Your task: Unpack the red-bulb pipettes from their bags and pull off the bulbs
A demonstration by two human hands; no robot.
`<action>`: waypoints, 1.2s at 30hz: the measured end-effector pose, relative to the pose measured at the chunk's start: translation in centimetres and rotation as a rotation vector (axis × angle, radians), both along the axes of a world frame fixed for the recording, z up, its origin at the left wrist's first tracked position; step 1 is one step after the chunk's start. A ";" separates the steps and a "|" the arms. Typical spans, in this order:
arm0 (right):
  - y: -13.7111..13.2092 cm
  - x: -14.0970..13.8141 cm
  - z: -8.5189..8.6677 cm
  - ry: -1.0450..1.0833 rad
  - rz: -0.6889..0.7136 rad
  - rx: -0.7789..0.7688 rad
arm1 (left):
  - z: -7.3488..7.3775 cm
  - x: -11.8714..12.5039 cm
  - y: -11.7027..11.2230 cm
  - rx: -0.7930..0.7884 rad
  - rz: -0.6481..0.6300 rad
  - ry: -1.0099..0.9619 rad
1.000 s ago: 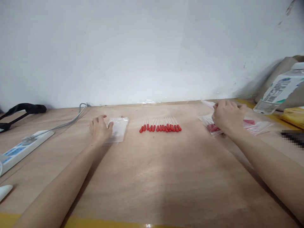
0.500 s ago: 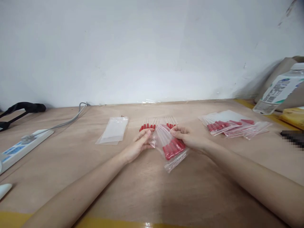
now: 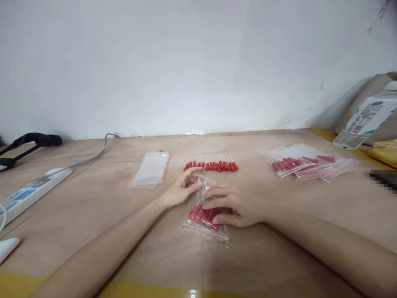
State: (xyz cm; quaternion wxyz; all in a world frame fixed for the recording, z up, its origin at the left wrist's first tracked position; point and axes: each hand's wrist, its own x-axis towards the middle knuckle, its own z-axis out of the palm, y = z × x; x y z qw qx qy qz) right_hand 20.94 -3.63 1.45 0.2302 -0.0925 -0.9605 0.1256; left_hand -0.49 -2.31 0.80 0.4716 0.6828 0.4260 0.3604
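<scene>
A clear zip bag (image 3: 206,238) lies on the table in front of me, holding several droppers with red bulbs (image 3: 201,216). Its zip end points toward me and the thin dropper tubes point away. My right hand (image 3: 237,205) rests over the bag's right side, fingers spread across the bulbs and tubes. Beside the bag's far left corner is my left hand (image 3: 184,188), its fingers loosely curved and the thumb apart from them, close to the plastic. Just beyond both hands, a row of loose red-bulbed droppers (image 3: 220,166) lies with the tubes toward the wall.
Flat zip bags (image 3: 150,169) are stacked at the left. Several filled bags (image 3: 305,163) overlap at the right. A white power strip (image 3: 37,190) with a grey cable lies far left. A plastic bottle (image 3: 364,120) leans at the far right, near a yellow packet (image 3: 386,152).
The filled bag has come down toward me and left, and turned. My right hand went from pinching its edge to lying spread over it. More of the loose droppers behind now show.
</scene>
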 end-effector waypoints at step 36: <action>0.7 -0.9 -1.2 0.138 -0.388 0.058 | -1.2 1.1 -0.7 0.131 0.027 0.423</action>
